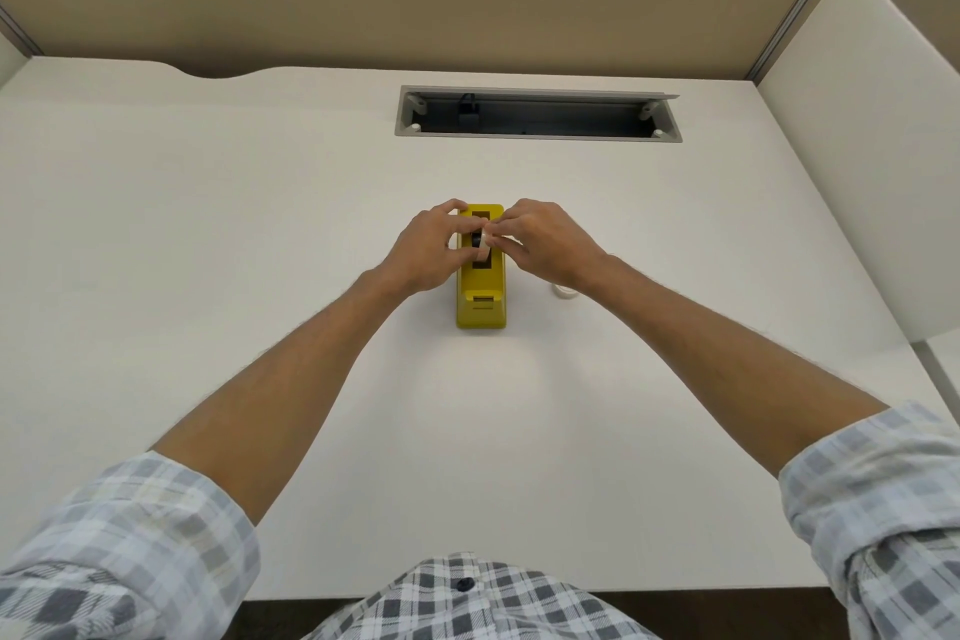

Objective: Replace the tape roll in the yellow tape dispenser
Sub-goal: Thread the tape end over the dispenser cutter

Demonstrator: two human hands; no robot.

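The yellow tape dispenser (481,299) stands in the middle of the white desk, its cutter end toward me. A tape roll (481,244) on a black hub sits in or just above the dispenser's slot. My left hand (429,250) pinches the roll from the left side. My right hand (545,244) holds it from the right, fingertips meeting the left hand's over the slot. Whether the roll rests fully in the slot is hidden by my fingers. A second pale tape roll (563,291) lies on the desk just right of the dispenser, mostly hidden under my right wrist.
An open grey cable tray (537,115) is set into the white desk (208,234) behind the dispenser. Beige partition walls stand at the back and a white side panel (862,172) at the right.
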